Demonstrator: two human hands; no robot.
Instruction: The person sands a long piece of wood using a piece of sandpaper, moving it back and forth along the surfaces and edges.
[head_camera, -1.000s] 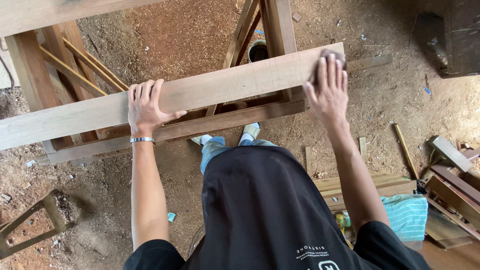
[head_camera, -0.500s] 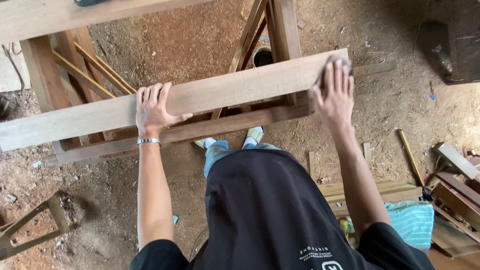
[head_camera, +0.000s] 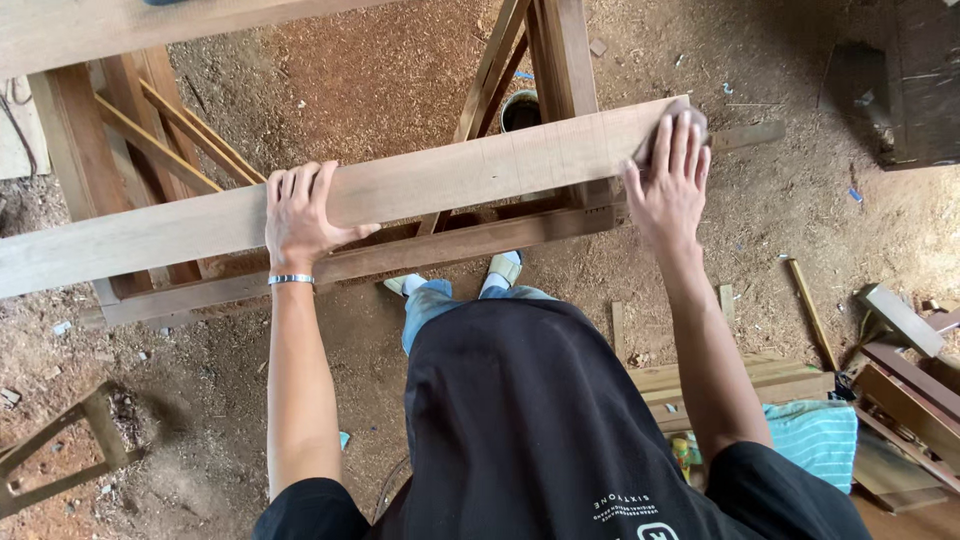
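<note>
The plank (head_camera: 430, 185) runs left-right across the frame (head_camera: 350, 262) ahead of the person, left hand (head_camera: 300, 210) flat mid-board, right hand (head_camera: 668, 180) pressing a dark sanding block (head_camera: 690, 118) at its right end.

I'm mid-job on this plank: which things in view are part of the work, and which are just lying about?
In the work:
- long wooden plank
- left hand pressed flat on it
- right hand over a dark sanding pad at the plank's end
- wooden frame under the plank

Lying about:
- striped cloth
- loose wood offcuts
- small round can
</note>
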